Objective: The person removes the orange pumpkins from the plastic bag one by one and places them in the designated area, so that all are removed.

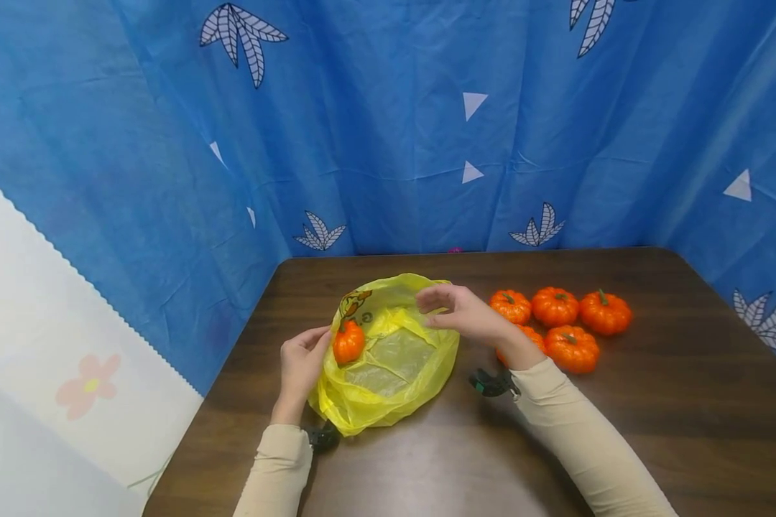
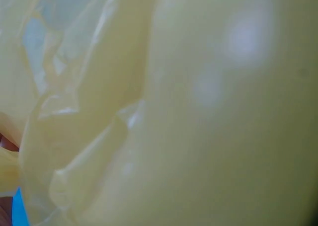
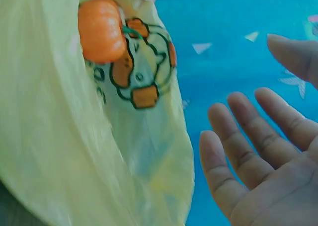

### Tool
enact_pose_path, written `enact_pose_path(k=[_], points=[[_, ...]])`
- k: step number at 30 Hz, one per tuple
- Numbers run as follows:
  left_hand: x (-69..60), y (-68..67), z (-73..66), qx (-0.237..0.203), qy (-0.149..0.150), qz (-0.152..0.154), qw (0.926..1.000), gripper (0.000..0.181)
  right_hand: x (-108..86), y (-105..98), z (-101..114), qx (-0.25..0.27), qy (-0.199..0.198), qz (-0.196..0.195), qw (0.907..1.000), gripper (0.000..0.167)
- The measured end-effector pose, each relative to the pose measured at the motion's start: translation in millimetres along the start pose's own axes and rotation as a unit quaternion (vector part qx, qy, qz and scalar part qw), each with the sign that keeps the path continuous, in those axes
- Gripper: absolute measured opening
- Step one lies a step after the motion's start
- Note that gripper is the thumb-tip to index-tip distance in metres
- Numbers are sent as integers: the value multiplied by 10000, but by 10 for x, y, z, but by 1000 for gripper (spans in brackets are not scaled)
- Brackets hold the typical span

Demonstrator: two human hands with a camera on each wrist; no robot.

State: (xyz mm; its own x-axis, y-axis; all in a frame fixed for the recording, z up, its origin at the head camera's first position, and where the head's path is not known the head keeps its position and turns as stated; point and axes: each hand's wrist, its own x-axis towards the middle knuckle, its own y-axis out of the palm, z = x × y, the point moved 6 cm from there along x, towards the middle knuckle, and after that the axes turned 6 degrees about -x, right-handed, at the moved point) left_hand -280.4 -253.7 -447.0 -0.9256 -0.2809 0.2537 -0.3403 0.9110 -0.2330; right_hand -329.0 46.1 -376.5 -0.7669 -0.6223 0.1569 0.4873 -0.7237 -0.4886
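Observation:
A yellow translucent plastic bag [image 1: 420, 395] with a cartoon print stands wide-mouthed on the table. My left hand [image 1: 302, 359] pinches its left rim between thumb and fingers. Inside the mouth, near that rim, is a small orange pumpkin [image 1: 348, 342] with a green stem; the right wrist view shows this pumpkin [image 3: 102, 31] beside the printed cartoon. Over the bag's right side, my right hand [image 1: 462, 309] is held with fingers extended and nothing in it. Yellow plastic [image 2: 213, 136] fills most of the left wrist view, hiding nearly all of the left hand.
Several more orange pumpkins [image 1: 572, 350] sit grouped on the brown wooden table [image 1: 672, 416], right of the bag, one partly behind my right forearm. A blue curtain [image 1: 401, 143] with leaf and triangle prints hangs behind the table. White floral fabric [image 1: 71, 323] is at left.

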Motion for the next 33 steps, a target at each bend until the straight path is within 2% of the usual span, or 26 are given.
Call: enact_pose_path(k=[10,17,33], points=[[9,3,-70,126,131,-86,9998,19,279,262,41,63,234,528,9983,51],[5,3,-70,73,153,-97,9998,18,443,396,69,-335,199,906,9951,50],[-18,-1,-55,121,71,-52,9999,18,747,746,27,-402,235,1117,9926,54]])
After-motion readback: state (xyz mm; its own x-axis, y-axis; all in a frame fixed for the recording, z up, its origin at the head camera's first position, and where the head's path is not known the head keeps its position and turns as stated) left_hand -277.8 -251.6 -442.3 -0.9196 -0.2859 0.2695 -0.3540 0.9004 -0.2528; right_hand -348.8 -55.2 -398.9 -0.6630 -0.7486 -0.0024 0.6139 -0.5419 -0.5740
